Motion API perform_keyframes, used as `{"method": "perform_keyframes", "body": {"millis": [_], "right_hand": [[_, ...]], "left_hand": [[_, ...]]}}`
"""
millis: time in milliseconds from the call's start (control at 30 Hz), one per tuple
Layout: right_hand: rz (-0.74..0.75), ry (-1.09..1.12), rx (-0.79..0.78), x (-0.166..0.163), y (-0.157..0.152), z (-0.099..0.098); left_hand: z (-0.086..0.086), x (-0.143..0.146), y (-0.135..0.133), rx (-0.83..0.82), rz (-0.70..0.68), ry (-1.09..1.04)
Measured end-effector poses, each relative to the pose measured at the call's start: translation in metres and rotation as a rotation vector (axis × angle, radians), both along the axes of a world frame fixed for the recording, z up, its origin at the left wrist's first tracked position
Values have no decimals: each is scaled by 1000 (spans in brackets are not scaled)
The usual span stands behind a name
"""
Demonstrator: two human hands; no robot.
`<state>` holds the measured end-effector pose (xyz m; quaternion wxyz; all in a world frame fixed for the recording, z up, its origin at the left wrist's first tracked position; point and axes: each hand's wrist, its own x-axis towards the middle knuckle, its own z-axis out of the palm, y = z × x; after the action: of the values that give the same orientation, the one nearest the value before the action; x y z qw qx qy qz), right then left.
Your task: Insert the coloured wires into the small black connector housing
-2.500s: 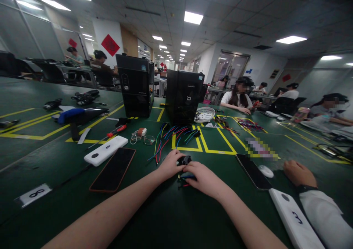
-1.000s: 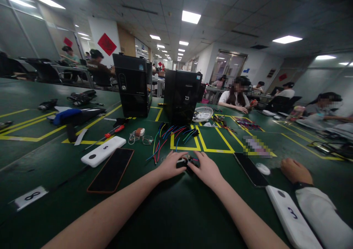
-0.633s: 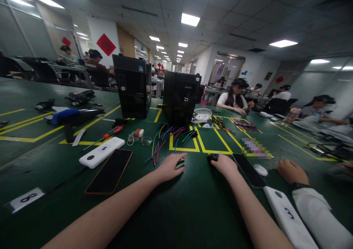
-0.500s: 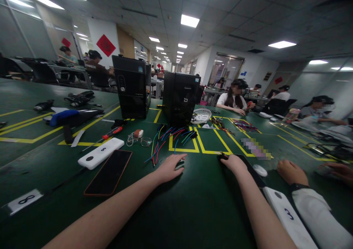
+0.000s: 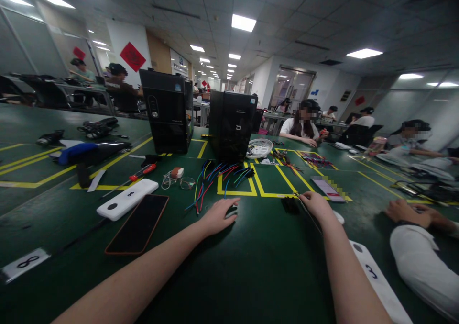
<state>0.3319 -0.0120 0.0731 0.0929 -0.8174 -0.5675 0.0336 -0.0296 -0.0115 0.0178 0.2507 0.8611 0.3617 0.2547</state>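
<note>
My left hand [image 5: 217, 217] lies low over the green table with its fingers stretched out and apart. A small pale thing [image 5: 232, 212] shows between its thumb and fingers, too unclear to name. Just beyond it is a bundle of red, blue and green wires [image 5: 201, 192]. My right hand [image 5: 317, 209] grips a thin dark slab [image 5: 309, 212] that looks like a phone, tilted up and seen nearly edge-on. Left of that hand sits a cluster of small black pieces [image 5: 289, 204]. A white rounded object [image 5: 339, 217] is partly hidden behind my right wrist.
Two black computer towers [image 5: 233, 125] stand at the back. At left lie a phone [image 5: 138, 223], a white power bank [image 5: 128, 198], a red screwdriver [image 5: 142, 172] and glasses [image 5: 187, 183]. A white basket [image 5: 260, 148] stands beyond. A co-worker's hands [image 5: 409, 213] rest at right.
My right hand has lifted the dark slab and tilted it, moving slightly right; the small black pieces now show. The co-worker's near hand has moved right. My left hand has hardly moved.
</note>
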Motion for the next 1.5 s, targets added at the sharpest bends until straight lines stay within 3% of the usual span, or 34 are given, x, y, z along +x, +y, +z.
{"method": "perform_keyframes", "body": {"millis": [433,767,967,1500], "right_hand": [[74,-17,49,1,7,-12],[89,-10,-65,-9,6,-10],[41,-1,10,-3,2,-1],[35,-21,-73,-7,0,2]], "left_hand": [[1,0,0,1,-1,9],[5,-1,-2,9,-11,28],[0,0,0,52,-19,15],[2,0,0,33,-13,41]]}}
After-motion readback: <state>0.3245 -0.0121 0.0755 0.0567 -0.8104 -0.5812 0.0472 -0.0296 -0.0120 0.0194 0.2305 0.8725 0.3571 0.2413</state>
